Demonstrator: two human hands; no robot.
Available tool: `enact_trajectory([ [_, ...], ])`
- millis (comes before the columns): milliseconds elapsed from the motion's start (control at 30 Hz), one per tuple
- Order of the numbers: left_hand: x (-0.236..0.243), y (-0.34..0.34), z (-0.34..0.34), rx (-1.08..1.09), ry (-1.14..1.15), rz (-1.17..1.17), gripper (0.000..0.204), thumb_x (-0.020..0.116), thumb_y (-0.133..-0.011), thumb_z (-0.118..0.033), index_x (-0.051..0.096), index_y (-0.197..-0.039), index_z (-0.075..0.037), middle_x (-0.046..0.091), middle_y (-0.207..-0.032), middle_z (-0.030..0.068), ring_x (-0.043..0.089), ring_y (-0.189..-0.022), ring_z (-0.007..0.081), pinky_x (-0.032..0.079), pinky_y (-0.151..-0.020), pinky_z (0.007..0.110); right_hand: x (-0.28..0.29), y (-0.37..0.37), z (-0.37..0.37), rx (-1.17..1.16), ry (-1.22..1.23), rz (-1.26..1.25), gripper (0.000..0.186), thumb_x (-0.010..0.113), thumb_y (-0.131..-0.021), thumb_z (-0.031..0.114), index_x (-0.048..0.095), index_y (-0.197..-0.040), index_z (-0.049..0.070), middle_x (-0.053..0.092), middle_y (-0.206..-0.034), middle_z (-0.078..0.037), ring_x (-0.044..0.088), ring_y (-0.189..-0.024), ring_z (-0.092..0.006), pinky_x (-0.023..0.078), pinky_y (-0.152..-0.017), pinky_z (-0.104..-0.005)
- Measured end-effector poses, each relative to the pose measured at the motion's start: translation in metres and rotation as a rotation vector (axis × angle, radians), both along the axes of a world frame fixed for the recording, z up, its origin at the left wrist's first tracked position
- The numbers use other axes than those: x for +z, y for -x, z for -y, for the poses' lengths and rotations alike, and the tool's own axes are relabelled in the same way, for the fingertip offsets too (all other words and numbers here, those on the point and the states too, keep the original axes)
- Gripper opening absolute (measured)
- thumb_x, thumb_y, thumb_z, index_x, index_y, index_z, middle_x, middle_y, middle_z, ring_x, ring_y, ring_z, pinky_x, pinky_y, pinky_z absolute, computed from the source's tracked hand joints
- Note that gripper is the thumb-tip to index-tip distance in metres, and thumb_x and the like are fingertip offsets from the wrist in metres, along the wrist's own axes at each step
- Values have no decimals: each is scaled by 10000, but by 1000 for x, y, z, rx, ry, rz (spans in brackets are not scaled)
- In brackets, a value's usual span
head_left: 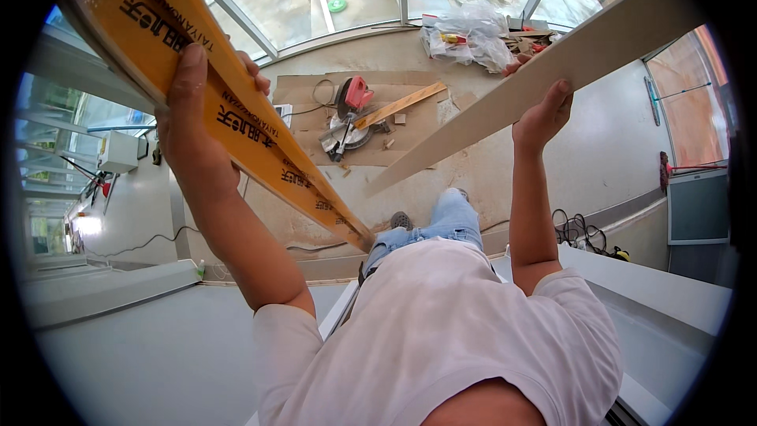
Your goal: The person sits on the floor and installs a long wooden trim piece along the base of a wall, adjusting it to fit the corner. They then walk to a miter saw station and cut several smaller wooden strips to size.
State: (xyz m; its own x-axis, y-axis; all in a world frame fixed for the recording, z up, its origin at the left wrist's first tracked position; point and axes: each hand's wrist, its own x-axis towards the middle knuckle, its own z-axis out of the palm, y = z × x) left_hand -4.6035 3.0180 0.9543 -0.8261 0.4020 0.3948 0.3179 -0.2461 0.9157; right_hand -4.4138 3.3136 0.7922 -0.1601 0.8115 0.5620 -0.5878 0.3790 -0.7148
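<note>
My left hand (193, 130) is wrapped round a long board with a yellow-orange printed face (256, 130). This board slants from the upper left down toward my legs, its near part looming large. On the other side, my right hand (542, 117) grips a long plain beige board (469, 125), thumb on the near face and fingertips showing over the far edge. The beige board rises toward the upper right, and its narrow end points down at the middle of the floor. The lower ends of the two boards are close together in the picture, with a gap between them.
On a cardboard sheet (296, 87) over the floor stands a red mitre saw (355, 95), with a short yellow-faced strip (414, 102) beside it. Clear plastic wrapping (473, 35) lies by the glass wall. Black cable (583, 229) coils at the right.
</note>
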Motion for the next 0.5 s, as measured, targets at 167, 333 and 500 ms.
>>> enact_trajectory([
  [167,-18,22,-93,-79,12,-111,384,591,-1014,-384,652,-999,-5,669,-768,85,691,-691,182,574,-653,314,-33,25,-25,14,95,-22,643,451,-1031,588,489,-1222,-25,688,-1049,-229,712,-840,-291,583,-781,-417],
  [333,-2,44,-235,-93,308,-164,431,570,-1018,-419,616,-1076,6,662,-810,86,672,-709,162,557,-666,304,-29,65,-83,93,314,-28,643,424,-1044,576,496,-1202,-43,684,-1035,-228,706,-875,-305,584,-809,-428],
  [500,-46,10,-339,-214,497,-220,355,592,-996,-350,565,-1026,2,676,-790,198,698,-710,337,540,-671,432,-82,60,-113,230,446,54,614,394,-1071,523,490,-1269,-50,676,-1058,-218,695,-903,-304,580,-832,-418],
])
